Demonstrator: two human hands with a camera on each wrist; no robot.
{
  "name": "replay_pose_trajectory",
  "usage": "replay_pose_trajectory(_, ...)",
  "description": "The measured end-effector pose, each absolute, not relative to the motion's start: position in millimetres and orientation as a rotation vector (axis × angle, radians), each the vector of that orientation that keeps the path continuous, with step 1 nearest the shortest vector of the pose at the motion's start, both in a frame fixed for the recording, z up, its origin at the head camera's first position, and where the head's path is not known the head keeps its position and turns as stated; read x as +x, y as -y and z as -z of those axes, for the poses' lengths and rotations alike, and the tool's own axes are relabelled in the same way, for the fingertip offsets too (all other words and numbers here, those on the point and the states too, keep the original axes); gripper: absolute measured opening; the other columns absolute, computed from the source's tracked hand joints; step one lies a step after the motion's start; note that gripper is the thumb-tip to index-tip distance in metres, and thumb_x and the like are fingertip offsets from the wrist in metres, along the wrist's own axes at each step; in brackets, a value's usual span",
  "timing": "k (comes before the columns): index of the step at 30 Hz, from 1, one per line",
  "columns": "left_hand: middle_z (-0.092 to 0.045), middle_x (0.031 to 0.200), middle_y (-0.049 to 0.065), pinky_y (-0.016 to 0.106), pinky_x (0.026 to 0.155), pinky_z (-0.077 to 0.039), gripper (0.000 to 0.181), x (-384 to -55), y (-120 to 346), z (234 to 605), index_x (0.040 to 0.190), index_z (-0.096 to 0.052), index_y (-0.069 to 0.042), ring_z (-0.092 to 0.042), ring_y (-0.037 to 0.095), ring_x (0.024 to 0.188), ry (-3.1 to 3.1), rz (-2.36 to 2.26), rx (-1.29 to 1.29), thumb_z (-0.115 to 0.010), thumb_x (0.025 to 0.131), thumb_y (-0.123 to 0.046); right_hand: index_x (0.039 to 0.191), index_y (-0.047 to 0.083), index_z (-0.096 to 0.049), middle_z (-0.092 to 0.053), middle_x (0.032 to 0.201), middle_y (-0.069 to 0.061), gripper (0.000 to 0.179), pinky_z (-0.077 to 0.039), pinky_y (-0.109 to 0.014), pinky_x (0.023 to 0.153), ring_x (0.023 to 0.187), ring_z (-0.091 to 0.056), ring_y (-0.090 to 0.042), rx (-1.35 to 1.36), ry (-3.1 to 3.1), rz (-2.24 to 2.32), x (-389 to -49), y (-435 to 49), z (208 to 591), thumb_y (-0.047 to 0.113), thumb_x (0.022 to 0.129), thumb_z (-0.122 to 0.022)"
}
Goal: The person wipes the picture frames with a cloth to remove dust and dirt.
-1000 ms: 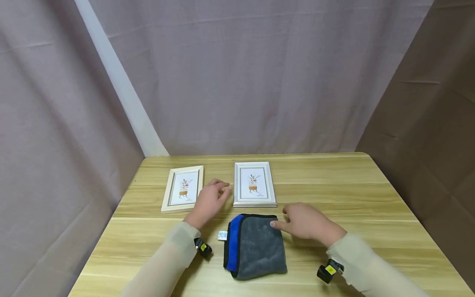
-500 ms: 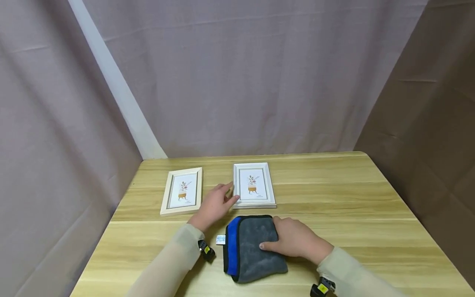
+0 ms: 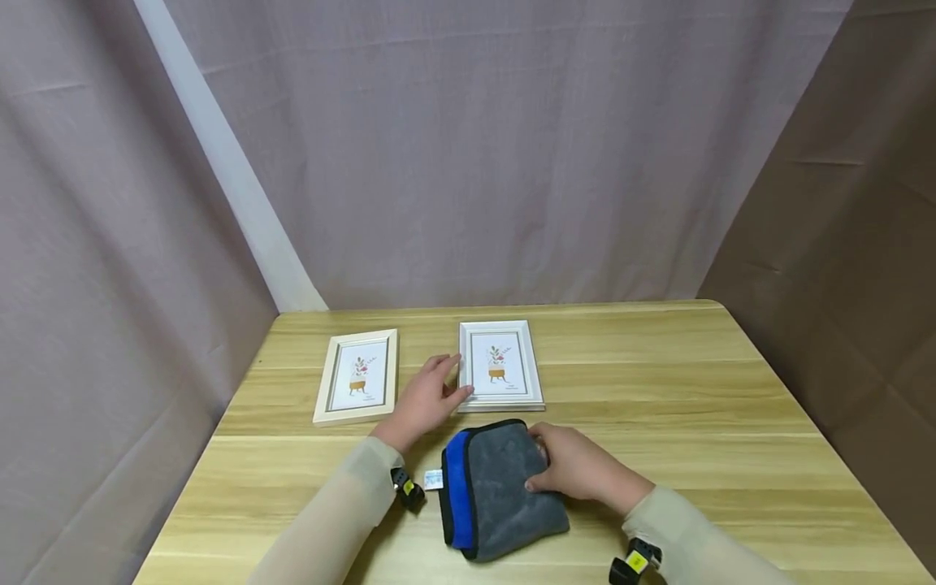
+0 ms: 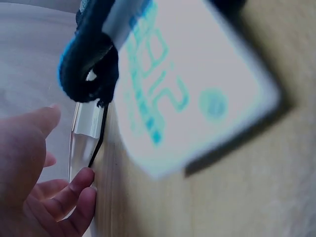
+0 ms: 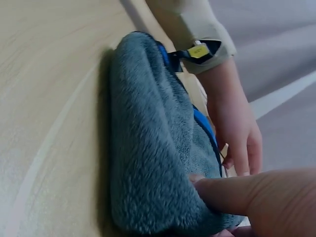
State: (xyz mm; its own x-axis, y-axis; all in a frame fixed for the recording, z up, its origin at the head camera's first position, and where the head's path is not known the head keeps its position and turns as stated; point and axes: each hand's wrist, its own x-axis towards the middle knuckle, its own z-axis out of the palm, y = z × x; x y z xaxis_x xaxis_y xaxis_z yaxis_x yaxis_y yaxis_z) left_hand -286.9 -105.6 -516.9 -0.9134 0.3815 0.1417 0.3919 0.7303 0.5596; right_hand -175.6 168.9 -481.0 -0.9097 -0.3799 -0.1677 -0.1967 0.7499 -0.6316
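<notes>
A silver-white picture frame (image 3: 500,402) lies flat with its flower-pot print facing up. My left hand (image 3: 424,402) grips its left edge near the front corner, thumb over the border. In the left wrist view, curled fingers (image 4: 79,197) sit right at the frame's side (image 4: 88,121). Nearer me is a folded towel (image 3: 504,487), grey plush with a blue strip and black edging. My right hand (image 3: 574,463) pinches its right side, thumb on top. The right wrist view shows the thumb (image 5: 222,190) sinking into the grey plush (image 5: 148,138); the other fingers are mostly hidden.
A cream picture frame (image 3: 320,406) with a similar print lies left of my left hand. The towel's white tag (image 3: 433,479) sticks out toward my left wrist. Grey curtains (image 3: 512,162) hang behind the wooden table (image 3: 695,390).
My right hand has come down and left onto the towel and pinched it, bunching its right side. My left hand has moved right to the silver-white frame's edge.
</notes>
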Motion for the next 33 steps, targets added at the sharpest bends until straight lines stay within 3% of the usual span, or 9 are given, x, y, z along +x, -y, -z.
replay_pose_trajectory(4, -0.05, 0.163, 0.014, 0.044, 0.097, -0.059, 0.075, -288, 106, 518, 0.167, -0.046, -0.009, -0.071, 0.02, 0.104, 2.926, 0.926, -0.673, -0.072, 0.107, -0.047, 0.126, 0.0, -0.071, -0.064, 0.089, 0.002, 0.051, -0.048, -0.036, 0.073, 0.078, -0.059, -0.014, -0.538, -2.583, 1.019, -176, -176, 481, 0.014, 0.084, -0.095)
replay_pose_trajectory(7, -0.05, 0.163, 0.015, 0.046, 0.1, -0.058, 0.076, -287, 106, 517, 0.166, -0.047, -0.007, -0.072, 0.022, 0.104, 2.931, 0.922, -0.678, -0.073, 0.106, -0.047, 0.118, 0.007, -0.075, -0.07, 0.096, 0.006, 0.034, -0.054, -0.036, 0.079, 0.086, -0.064, -0.012, -0.628, -2.554, 1.054, -176, -181, 480, 0.015, 0.089, -0.089)
replay_pose_trajectory(12, -0.053, 0.162, 0.014, 0.046, 0.103, -0.056, 0.079, -289, 106, 517, 0.166, -0.046, -0.008, -0.071, 0.023, 0.107, 2.949, 0.916, -0.659, -0.076, 0.105, -0.047, 0.118, 0.01, -0.073, -0.072, 0.107, 0.002, 0.023, -0.055, -0.035, 0.084, 0.099, -0.067, -0.018, -0.635, -2.463, 1.231, -175, -188, 482, 0.015, 0.097, -0.08)
replay_pose_trajectory(22, -0.06, 0.155, 0.013, 0.049, 0.113, -0.05, 0.071, -293, 105, 520, 0.158, -0.056, -0.008, -0.064, 0.03, 0.131, 2.954, 0.871, -0.671, -0.077, 0.104, -0.048, 0.139, -0.005, -0.063, -0.069, 0.128, -0.015, 0.035, -0.053, -0.037, 0.092, 0.109, -0.065, -0.026, -0.393, -2.265, 1.568, -182, -219, 464, 0.009, 0.107, -0.064)
replay_pose_trajectory(28, -0.059, 0.157, 0.014, 0.05, 0.119, -0.045, 0.073, -294, 105, 522, 0.159, -0.055, -0.008, -0.057, 0.034, 0.144, 2.969, 0.866, -0.678, -0.075, 0.104, -0.051, 0.152, -0.007, -0.051, -0.065, 0.135, -0.022, 0.048, -0.058, -0.039, 0.087, 0.107, -0.067, -0.025, -0.237, -2.362, 1.628, -192, -249, 435, 0.013, 0.109, -0.063)
replay_pose_trajectory(33, -0.055, 0.163, 0.014, 0.052, 0.123, -0.04, 0.076, -295, 105, 522, 0.165, -0.049, -0.011, -0.051, 0.036, 0.15, 2.981, 0.881, -0.674, -0.073, 0.105, -0.052, 0.148, -0.007, -0.053, -0.066, 0.127, -0.021, 0.045, -0.058, -0.033, 0.079, 0.097, -0.068, -0.019, -0.131, -2.596, 1.631, -210, -269, 408, 0.016, 0.111, -0.064)
